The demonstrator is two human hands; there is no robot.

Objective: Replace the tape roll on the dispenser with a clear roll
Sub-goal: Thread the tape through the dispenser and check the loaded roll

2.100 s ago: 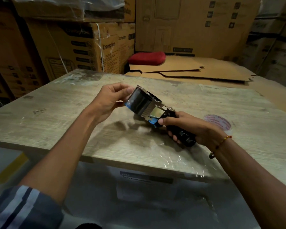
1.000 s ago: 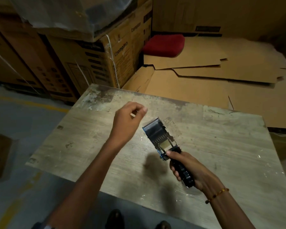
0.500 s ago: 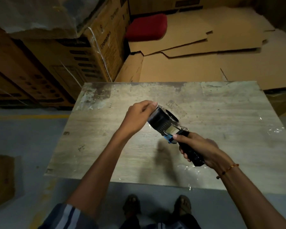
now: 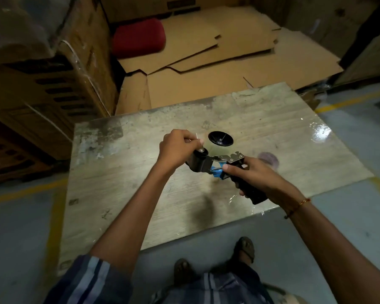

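Around: a black round funnel-shaped cap (image 4: 220, 138) lies on the worn wooden bench (image 4: 127, 183), just behind the hands.
Dispenser: the black and metal tape dispenser (image 4: 215, 164) is held above the bench.
Left hand (image 4: 177, 149): fingers curled, pinching something small at the dispenser's spool end.
Right hand (image 4: 253, 175): fingers wrapped round the black handle.

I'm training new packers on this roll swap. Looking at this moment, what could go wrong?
The left hand pinches something small above the dispenser spindle; if dropped, it could roll off the table. The right hand grips the handle just below the metal cutter end, a possible nick. The black disc lies loose nearby and could get knocked.
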